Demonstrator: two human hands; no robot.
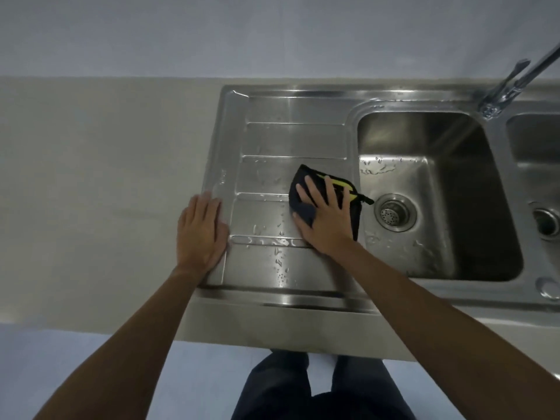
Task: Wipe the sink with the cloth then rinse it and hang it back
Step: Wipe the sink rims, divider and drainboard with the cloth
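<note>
Cloth [354, 204] pressed flat on drainboard [272, 140] under right hand [325, 216].

Two hands [201, 230] [327, 221], one cloth [299, 205], two basins [424, 137] [531, 140]

Cloth [304, 207] under my right hand [327, 221] on the drainboard [288, 140], left of the basin [439, 183]. My left hand [201, 231] on its rim

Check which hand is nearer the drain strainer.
Right: right hand presses the cloth just left of the drain strainer; left hand rests flat on the far left rim of the sink.
</note>
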